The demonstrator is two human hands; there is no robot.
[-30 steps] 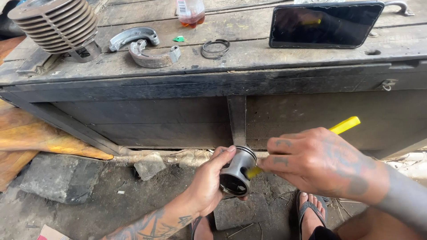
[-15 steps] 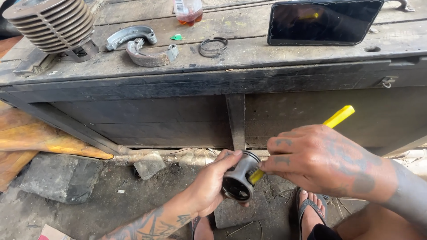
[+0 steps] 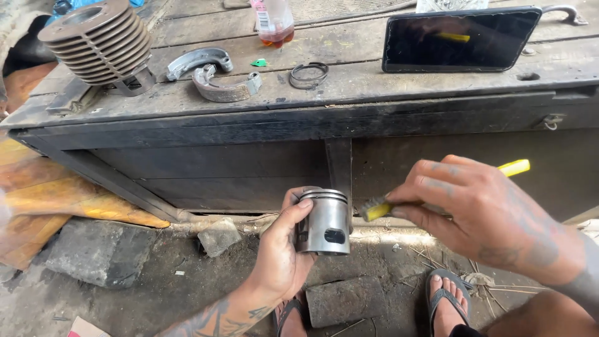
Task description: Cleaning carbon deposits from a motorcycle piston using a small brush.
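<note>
While the left hand (image 3: 281,262) is gripping the piston (image 3: 324,221) upright below the tabletop (image 3: 374,87), right-hand fingers (image 3: 430,187) are pinching a yellow brush (image 3: 380,209) just beside it (short strokes along ring grooves seem best)

On the far side of the wooden workbench (image 3: 374,87), at the right, a tablet (image 3: 458,40) lies flat. Its screen is a dark rectangle with a thin black frame, and it shows a small yellow reflection. To the left of it, at the far edge, stands a clear plastic bottle (image 3: 274,22) with reddish liquid and a white and pink label on its side.
</note>
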